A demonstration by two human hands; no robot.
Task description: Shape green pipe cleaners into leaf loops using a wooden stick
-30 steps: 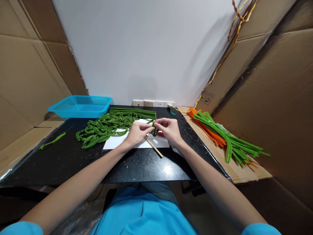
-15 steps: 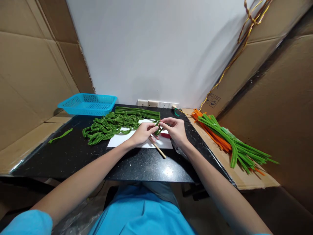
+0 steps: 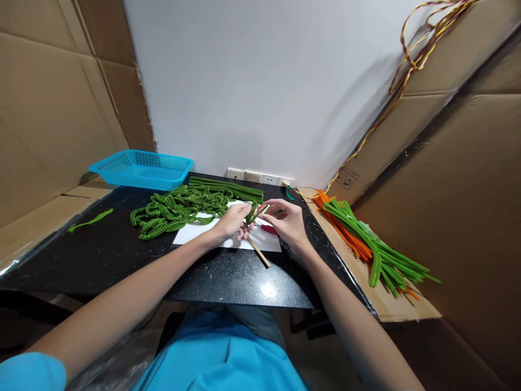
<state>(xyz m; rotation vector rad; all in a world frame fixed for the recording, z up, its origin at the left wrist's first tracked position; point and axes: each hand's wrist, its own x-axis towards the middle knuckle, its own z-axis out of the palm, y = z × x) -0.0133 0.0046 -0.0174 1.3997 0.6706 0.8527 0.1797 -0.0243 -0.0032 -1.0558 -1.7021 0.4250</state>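
Observation:
A dark green pipe cleaner (image 3: 252, 213), bent into loops, is between my hands above a white sheet of paper (image 3: 189, 234). My left hand (image 3: 233, 222) is closed, pinching the loops between thumb and fingers. My right hand (image 3: 288, 221) is closed too, its thumb and forefinger at the strip's upper right end. Below the hands a thin wooden stick (image 3: 259, 253) slants across the paper's front edge; its far end is hidden by my left fingers. A red-handled tool (image 3: 268, 229) lies partly covered by my right hand, so its kind is unclear.
Looped green pipe cleaners (image 3: 171, 213) are heaped at left, with a straight green bundle (image 3: 228, 188) behind. A blue plastic basket (image 3: 140, 169) stands back left. Bright green pipe cleaners (image 3: 378, 239) and orange ones (image 3: 345, 231) lie on cardboard at right. Cardboard walls flank the black tabletop (image 3: 211, 282).
My left hand has turned, showing its curled fingers under the green loops. My right hand has drawn slightly away to the right, opening a gap between the hands. The camera view has shifted.

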